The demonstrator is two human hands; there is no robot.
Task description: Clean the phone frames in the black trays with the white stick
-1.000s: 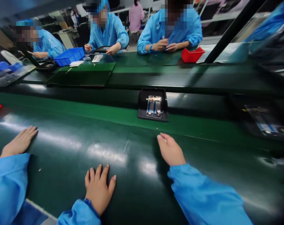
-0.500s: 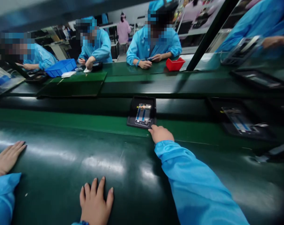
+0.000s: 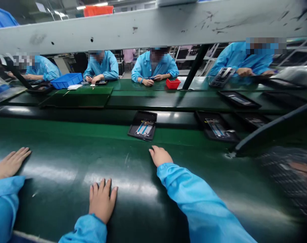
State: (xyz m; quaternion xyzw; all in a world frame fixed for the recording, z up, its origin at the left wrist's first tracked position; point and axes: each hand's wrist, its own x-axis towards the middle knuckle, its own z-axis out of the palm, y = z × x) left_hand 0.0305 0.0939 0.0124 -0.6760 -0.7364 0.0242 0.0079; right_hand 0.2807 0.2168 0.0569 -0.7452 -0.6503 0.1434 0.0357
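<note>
My left hand (image 3: 102,199) lies palm down on the green work surface (image 3: 74,189), fingers spread and holding nothing. Further forward and to the right, my right hand (image 3: 161,156) is low over the same surface, empty, its thumb and forefinger slightly apart. Just beyond its fingertips, with a small gap, sits a black tray (image 3: 133,131). In this tray lies a phone frame (image 3: 145,128) with blue strips. Another black tray (image 3: 202,118), holding a similar part (image 3: 217,129), stands further right.
Another person's hand (image 3: 13,163) rests flat at the left. A dark curved bar (image 3: 275,125) and a blurred dark mesh (image 3: 290,175) are at right. Across the line are a blue bin (image 3: 67,80), a red bin (image 3: 173,83), more trays and several seated people. A grey beam (image 3: 133,28) crosses above.
My right hand has let go of the tray's near corner and drawn back from it. The view has tilted up, showing more of the beam. My left hand stays flat.
</note>
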